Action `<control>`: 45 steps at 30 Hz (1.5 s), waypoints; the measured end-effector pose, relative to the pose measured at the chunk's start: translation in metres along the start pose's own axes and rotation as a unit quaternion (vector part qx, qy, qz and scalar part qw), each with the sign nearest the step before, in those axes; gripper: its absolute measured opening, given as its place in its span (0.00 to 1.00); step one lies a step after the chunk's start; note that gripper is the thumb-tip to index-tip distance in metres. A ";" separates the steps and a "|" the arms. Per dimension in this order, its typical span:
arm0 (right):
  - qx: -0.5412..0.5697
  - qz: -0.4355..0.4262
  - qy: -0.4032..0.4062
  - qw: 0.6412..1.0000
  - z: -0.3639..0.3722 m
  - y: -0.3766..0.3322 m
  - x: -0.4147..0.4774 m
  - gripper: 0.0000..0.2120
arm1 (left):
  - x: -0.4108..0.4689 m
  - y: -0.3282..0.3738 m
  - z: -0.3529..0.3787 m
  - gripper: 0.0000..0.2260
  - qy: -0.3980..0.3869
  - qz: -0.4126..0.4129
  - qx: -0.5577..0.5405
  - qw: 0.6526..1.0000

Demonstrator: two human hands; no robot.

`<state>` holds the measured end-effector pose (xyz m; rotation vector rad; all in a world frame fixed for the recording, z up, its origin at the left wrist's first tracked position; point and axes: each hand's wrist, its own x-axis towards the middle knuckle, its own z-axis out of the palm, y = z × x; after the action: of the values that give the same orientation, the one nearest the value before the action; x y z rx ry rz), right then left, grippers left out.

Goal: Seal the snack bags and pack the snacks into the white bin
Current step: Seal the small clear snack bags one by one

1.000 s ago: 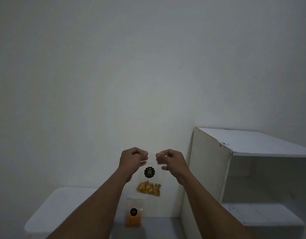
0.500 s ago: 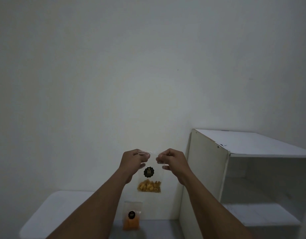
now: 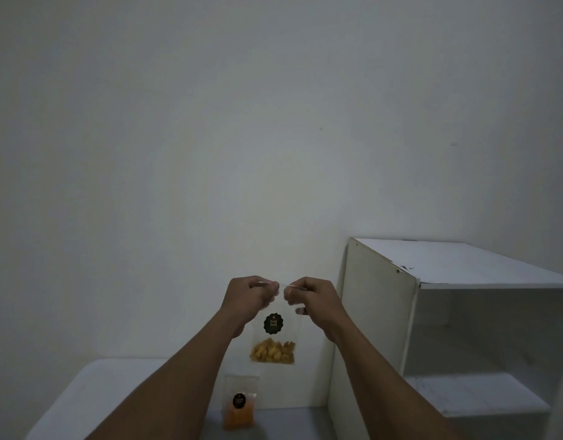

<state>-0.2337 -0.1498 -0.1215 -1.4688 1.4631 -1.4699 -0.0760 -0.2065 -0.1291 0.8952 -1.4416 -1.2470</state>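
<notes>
1. Held up in air before bare wall (image 3: 210, 138): clear snack bag (image 3: 275, 331), upright, hanging below both hands.
2. Left hand (image 3: 247, 300) pinching top edge of bag at its left corner, thumb & fingers pressed together on plastic.
3. Right hand (image 3: 312, 301) pinching same top edge at right corner, fingertips closed on it; small gap between the two hands.
4. Black round sticker (image 3: 273, 323) mid-bag, just under grip; yellow snack pieces (image 3: 272, 352) settled at bottom, well below fingers.
5. Second bag (image 3: 239, 404) w/ orange contents & black sticker standing on white table (image 3: 99, 398), below held bag, apart from it.
6. White shelf unit (image 3: 378, 312) to right, beside table.
</notes>
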 end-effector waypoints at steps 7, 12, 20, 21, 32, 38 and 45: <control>-0.012 -0.005 -0.003 1.000 -0.001 -0.001 0.004 0.05 | 0.000 0.001 0.002 0.05 -0.019 0.019 0.002 1.000; -0.027 -0.016 0.022 0.999 -0.006 -0.003 0.009 0.04 | 0.003 0.000 -0.002 0.09 0.001 0.003 -0.025 1.000; 0.088 0.012 0.044 0.995 -0.007 0.007 0.009 0.04 | 0.017 -0.002 -0.008 0.11 0.072 0.025 0.004 0.997; 0.080 0.010 0.044 0.996 -0.009 0.006 0.010 0.04 | 0.016 -0.001 -0.008 0.10 0.054 0.011 -0.021 0.998; 0.022 0.003 0.009 1.000 -0.008 0.001 0.011 0.06 | 0.017 0.002 -0.002 0.06 0.010 0.032 0.031 0.999; 0.001 -0.015 0.035 0.999 -0.013 0.001 0.013 0.03 | 0.011 0.000 0.003 0.08 -0.028 0.004 -0.027 0.999; 0.024 -0.010 0.040 0.999 -0.010 0.012 0.009 0.05 | 0.015 -0.001 0.001 0.05 0.013 0.016 -0.036 0.999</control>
<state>-0.2487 -0.1578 -0.1281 -1.4144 1.4533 -1.5813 -0.0806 -0.2211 -0.1267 0.8329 -1.3760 -1.2509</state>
